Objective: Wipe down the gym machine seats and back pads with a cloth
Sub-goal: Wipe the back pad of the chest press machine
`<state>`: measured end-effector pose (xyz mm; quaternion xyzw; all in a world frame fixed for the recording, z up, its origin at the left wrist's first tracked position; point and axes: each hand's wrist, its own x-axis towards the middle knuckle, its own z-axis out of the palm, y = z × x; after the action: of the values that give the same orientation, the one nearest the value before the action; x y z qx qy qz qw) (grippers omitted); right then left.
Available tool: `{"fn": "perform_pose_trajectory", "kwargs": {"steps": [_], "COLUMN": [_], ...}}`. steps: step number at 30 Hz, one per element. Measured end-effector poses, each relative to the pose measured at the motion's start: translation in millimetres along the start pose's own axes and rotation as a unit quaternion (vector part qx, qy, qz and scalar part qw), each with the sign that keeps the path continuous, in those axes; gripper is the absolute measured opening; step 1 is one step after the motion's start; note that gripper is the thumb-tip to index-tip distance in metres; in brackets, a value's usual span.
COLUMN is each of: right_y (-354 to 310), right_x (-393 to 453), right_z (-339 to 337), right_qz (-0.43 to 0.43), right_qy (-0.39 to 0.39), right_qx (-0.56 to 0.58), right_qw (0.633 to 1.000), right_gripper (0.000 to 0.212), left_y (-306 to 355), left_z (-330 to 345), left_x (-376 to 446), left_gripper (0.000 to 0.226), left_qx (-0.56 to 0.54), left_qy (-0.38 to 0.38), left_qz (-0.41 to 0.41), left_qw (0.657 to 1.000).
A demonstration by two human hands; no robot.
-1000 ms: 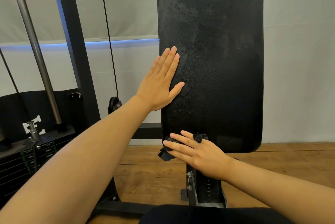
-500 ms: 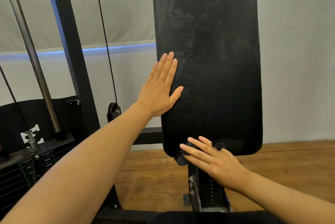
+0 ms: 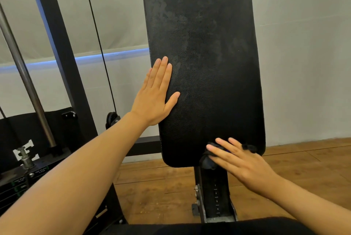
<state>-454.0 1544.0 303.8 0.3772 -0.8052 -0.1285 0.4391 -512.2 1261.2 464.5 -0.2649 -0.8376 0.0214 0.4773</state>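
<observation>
Head view.

Tall black textured-vinyl back pad (image 3: 205, 67): upright, centre of frame, with dull smudged patches over its upper half and a rounded lower edge.

Left hand (image 3: 154, 97): flat against the pad's left edge at mid-height, fingers straight and close together, thumb splayed out to the right onto the vinyl. It holds nothing.

Right hand (image 3: 241, 160): laid on the pad's lower edge, fingers straight and slightly fanned, pointing up and left.

Small dark bunched cloth (image 3: 208, 161): pressed between the right hand's fingers and the bottom rim of the pad, a wad of it hanging just below the rim and a dark scrap showing beyond the far fingers.

Black metal support post (image 3: 215, 198): beneath the pad, marked with a column of small white ticks.

Black padded seat (image 3: 209, 229): only its edge shows along the bottom of the frame.

Black steel frame upright (image 3: 57, 48), thin black cable (image 3: 98, 44), chrome guide rod (image 3: 24, 78) and weight stack (image 3: 17, 185): left of the pad.

Wooden plank floor (image 3: 303, 160); pale wall (image 3: 303, 54) behind.
</observation>
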Motion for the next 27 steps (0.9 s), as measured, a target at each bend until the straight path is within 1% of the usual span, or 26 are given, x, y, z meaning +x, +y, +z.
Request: {"fn": "perform_pose_trajectory", "kwargs": {"steps": [2,3,5,7,10,11,12,15,17,19,20,24,26,27], "right_y": [12,14,12,4,-9,-15,-21,-34,-30,-15,-5,35,45,45], "right_x": [-19,-23,-22,-14,8,18,29,50,47,31,20,-31,-44,-45], "right_z": [-2,-2,1,3,7,8,10,12,11,8,6,0,-3,-2], "right_qz": [0.030,0.038,0.052,0.055,0.028,0.021,0.018,0.031,0.002,-0.031,-0.031,0.036,0.070,0.082], "right_qy": [-0.036,-0.045,-0.040,-0.010,0.046,0.057,0.064,0.058,0.059,0.049,0.039,0.009,0.005,0.010], "right_qx": [0.007,0.015,0.040,0.062,0.074,0.079,0.086,0.105,0.092,0.062,0.049,0.029,0.038,0.050], "right_qw": [0.999,0.998,0.997,0.996,0.996,0.995,0.994,0.992,0.994,0.996,0.998,0.999,0.997,0.995], "right_gripper": [0.102,0.105,0.103,0.093,0.063,0.060,0.060,0.076,0.075,0.071,0.073,0.095,0.097,0.094], "left_y": [0,0,1,2,3,2,3,13,21,24,23,22,24,25], "left_z": [0,0,0,2,3,2,2,4,7,10,10,12,13,14], "left_x": [0,0,1,1,1,1,0,1,2,2,2,2,2,2], "left_gripper": [0.073,0.073,0.073,0.072,0.072,0.072,0.072,0.075,0.078,0.080,0.080,0.080,0.080,0.080], "left_qx": [0.000,0.000,-0.001,-0.007,-0.018,-0.019,-0.020,-0.024,-0.015,-0.001,0.004,0.007,0.005,0.004], "left_qy": [0.004,0.006,0.011,0.016,0.019,0.019,0.019,0.020,0.026,0.029,0.028,0.038,0.045,0.048], "left_qz": [0.000,0.000,0.000,-0.003,-0.008,-0.010,-0.012,-0.045,-0.072,-0.079,-0.077,-0.074,-0.076,-0.079], "left_qw": [1.000,1.000,1.000,1.000,1.000,1.000,1.000,0.999,0.997,0.996,0.997,0.997,0.996,0.996]}}
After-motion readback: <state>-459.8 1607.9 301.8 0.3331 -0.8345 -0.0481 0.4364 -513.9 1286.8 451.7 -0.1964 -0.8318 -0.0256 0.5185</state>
